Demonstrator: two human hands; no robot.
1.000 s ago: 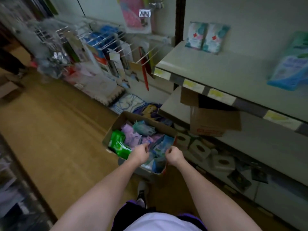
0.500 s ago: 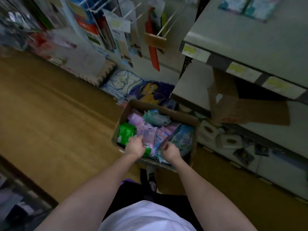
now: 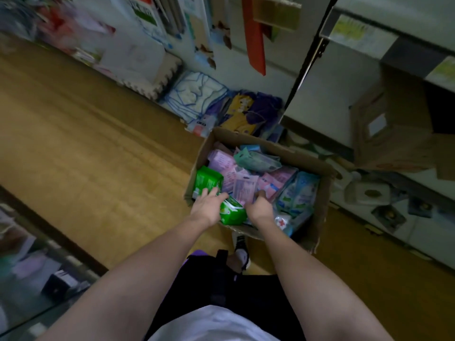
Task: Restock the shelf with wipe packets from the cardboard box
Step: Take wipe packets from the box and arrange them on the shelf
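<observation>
Both hands are reaching into the open brown cardboard box (image 3: 320, 200) on the wooden floor (image 3: 86, 148) — left hand (image 3: 208, 207) is lying spread-fingered over a green wipe packet (image 3: 232, 212) at the box's near-left corner; right hand (image 3: 261, 207) is digging among pink wipe packets (image 3: 243, 185) — grip unclear.

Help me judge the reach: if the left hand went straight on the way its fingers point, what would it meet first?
Probably the upright green wipe packet at the cardboard box's left wall; the left hand's fingertips look almost on it, though depth is unclear.
</observation>
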